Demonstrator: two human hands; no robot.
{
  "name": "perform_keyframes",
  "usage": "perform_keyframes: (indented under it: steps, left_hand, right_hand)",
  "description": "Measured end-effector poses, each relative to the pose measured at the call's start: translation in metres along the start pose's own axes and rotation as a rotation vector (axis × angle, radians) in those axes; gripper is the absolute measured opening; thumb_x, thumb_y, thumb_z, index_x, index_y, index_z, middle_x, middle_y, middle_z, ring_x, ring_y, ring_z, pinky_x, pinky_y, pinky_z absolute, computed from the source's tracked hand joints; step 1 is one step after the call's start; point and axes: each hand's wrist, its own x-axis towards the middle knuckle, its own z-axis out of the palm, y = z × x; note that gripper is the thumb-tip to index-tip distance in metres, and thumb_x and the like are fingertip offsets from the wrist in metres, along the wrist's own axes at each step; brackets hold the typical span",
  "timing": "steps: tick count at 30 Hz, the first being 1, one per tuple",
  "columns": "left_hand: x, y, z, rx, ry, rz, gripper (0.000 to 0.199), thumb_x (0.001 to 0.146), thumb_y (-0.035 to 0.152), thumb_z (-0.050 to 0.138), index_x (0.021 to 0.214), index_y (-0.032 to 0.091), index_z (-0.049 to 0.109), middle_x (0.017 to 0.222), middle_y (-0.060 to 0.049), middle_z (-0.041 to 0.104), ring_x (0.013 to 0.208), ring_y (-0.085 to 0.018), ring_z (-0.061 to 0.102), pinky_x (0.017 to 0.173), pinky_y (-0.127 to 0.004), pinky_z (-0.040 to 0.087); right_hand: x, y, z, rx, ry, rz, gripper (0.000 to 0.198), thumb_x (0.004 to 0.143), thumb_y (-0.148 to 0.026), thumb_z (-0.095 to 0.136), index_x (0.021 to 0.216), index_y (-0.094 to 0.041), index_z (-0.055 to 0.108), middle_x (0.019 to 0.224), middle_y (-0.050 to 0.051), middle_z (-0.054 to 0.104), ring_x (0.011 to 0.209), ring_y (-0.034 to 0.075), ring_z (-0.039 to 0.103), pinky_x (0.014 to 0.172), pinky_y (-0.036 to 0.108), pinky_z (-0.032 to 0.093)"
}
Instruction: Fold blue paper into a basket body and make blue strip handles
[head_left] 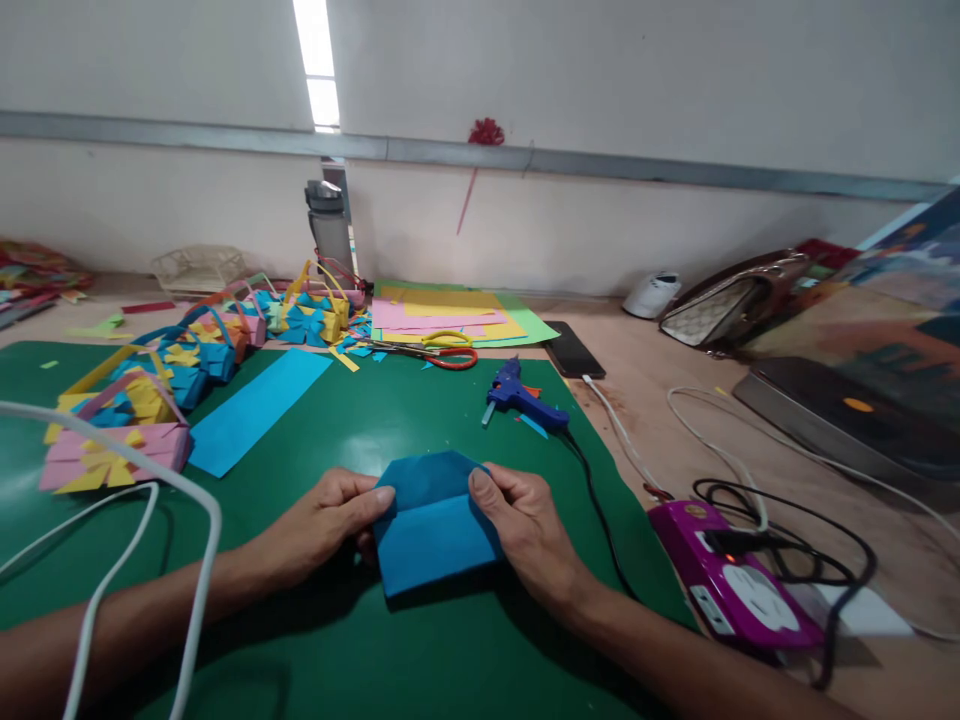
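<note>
A folded piece of blue paper (439,545) is held up over the green mat (375,660), with a crease running across it and its upper corners slanting in. My left hand (330,520) pinches its left edge, thumb on the front. On the opposite side, my right hand (529,525) grips the upper right edge, its thumb pressed on the face near the crease. The fingers behind the paper are partly hidden. Beyond my left hand lies a flat blue paper strip (259,410). Past my right hand rests a blue glue gun (521,395) with its black cord.
Small paper baskets (120,440) line the mat's left side. Scissors (442,350) lie before stacked coloured paper (450,315). A phone (574,350) is charging. To the right sits a purple power strip (739,580) with tangled cords. A white cable (214,540) arches over the left foreground.
</note>
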Motion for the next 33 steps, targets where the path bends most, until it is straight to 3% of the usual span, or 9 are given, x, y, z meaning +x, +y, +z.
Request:
perform_keyframes:
  steps: [6,12,16,22,28,30,33]
  left_hand:
    - [0.002,0.002,0.003,-0.238,-0.06,-0.034,0.047,0.084,0.053,0.048,0.064,0.014,0.065,0.061,-0.006,0.064,0.054,-0.016,0.059,0.057,-0.027,0.046]
    - [0.003,0.005,0.001,-0.255,-0.038,0.015,0.041,0.084,0.048,0.048,0.076,0.014,0.069,0.069,-0.006,0.065,0.057,-0.015,0.06,0.057,-0.026,0.049]
    - [0.004,0.001,-0.003,-0.192,0.069,0.07,0.041,0.086,0.047,0.046,0.086,0.012,0.066,0.069,-0.007,0.064,0.057,-0.013,0.059,0.054,-0.024,0.048]
    - [0.004,0.01,0.001,0.038,0.243,0.06,0.025,0.076,0.037,0.061,0.073,0.012,0.06,0.055,0.001,0.057,0.048,-0.009,0.05,0.047,-0.019,0.04]
    - [0.004,0.01,-0.003,0.085,0.334,0.114,0.029,0.083,0.037,0.052,0.064,0.015,0.052,0.057,0.002,0.056,0.048,-0.007,0.045,0.047,-0.019,0.036]
    - [0.005,0.008,-0.005,0.056,0.328,0.11,0.032,0.087,0.04,0.046,0.066,0.016,0.051,0.06,0.001,0.057,0.049,-0.008,0.047,0.048,-0.019,0.037]
    - [0.006,0.008,-0.007,0.072,0.212,0.107,0.033,0.087,0.044,0.045,0.074,0.016,0.054,0.064,0.001,0.057,0.053,-0.008,0.05,0.051,-0.019,0.038]
  right_hand:
    - [0.001,0.002,0.0,0.068,-0.007,0.087,0.047,0.078,-0.058,0.053,0.056,-0.019,0.04,0.054,-0.005,0.031,0.048,0.007,0.027,0.041,0.021,0.023]
    - [0.005,0.005,-0.002,0.179,0.03,0.178,0.044,0.073,-0.059,0.059,0.061,-0.018,0.046,0.054,-0.005,0.038,0.047,0.007,0.032,0.041,0.02,0.028]
    - [0.007,0.009,-0.004,0.186,0.026,0.206,0.044,0.073,-0.059,0.059,0.062,-0.018,0.047,0.054,-0.004,0.043,0.047,0.008,0.036,0.043,0.021,0.032]
    - [0.006,0.013,-0.003,0.174,-0.01,0.207,0.043,0.073,-0.058,0.059,0.063,-0.018,0.049,0.054,-0.003,0.046,0.047,0.009,0.039,0.044,0.022,0.034]
    - [0.004,0.014,-0.003,0.176,-0.007,0.206,0.042,0.074,-0.057,0.06,0.064,-0.018,0.05,0.056,-0.002,0.047,0.049,0.009,0.041,0.045,0.022,0.035]
    - [0.005,0.013,-0.003,0.174,0.009,0.201,0.042,0.073,-0.057,0.06,0.063,-0.018,0.049,0.055,-0.003,0.046,0.049,0.01,0.042,0.045,0.022,0.036]
    - [0.004,0.01,-0.002,0.154,0.013,0.174,0.042,0.075,-0.058,0.058,0.063,-0.018,0.049,0.054,-0.003,0.045,0.049,0.01,0.041,0.045,0.022,0.035]
